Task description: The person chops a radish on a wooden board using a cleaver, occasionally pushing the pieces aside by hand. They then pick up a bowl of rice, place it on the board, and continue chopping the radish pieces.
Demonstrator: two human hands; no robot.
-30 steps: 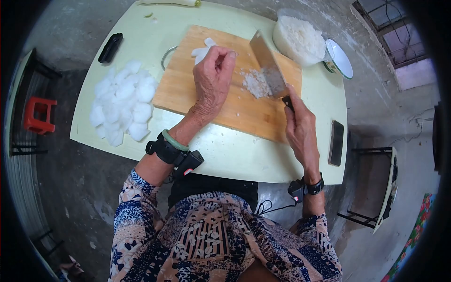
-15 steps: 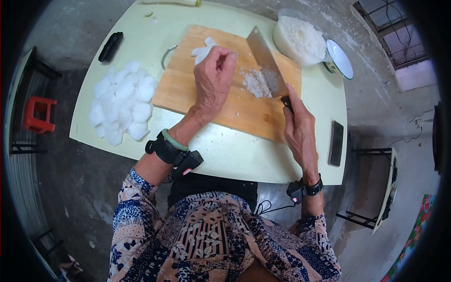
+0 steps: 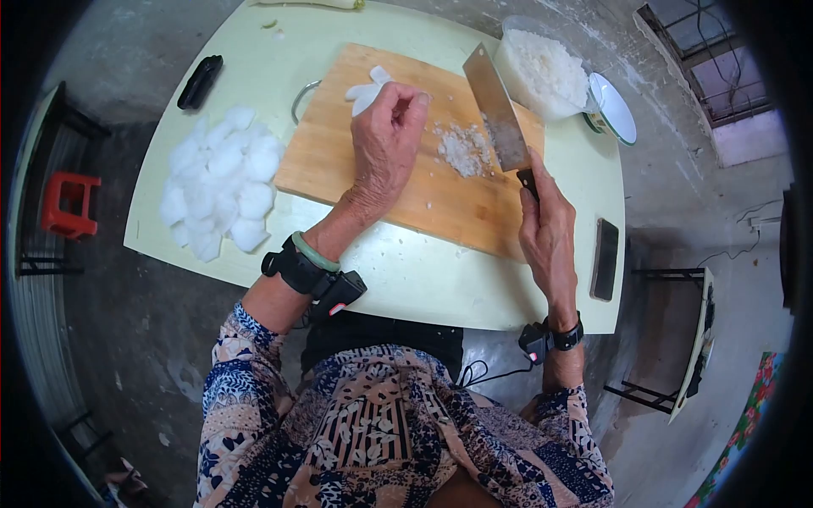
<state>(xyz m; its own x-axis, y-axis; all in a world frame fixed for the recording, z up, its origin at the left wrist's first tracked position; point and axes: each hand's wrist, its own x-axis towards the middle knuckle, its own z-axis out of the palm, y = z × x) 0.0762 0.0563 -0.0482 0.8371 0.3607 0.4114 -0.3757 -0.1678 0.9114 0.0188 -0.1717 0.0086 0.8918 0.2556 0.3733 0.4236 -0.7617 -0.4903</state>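
Observation:
My right hand grips the black handle of a cleaver. The blade is tilted and lies just right of a small heap of finely chopped white bits on the wooden cutting board. My left hand is curled closed over the board, left of the chopped bits, and nothing shows between its fingers. Beyond its knuckles lie a few white slices. A large pile of thin white slices spreads on the table left of the board.
Behind the board's right side stands a clear tub full of shredded white pieces, with a white enamel bowl beside it. A phone lies at the table's right edge. At the far left are a black object and, beyond, a white radish.
My right hand has moved the cleaver to the right, off the chopped bits, and more of the heap now shows. My left hand has stayed nearly in place.

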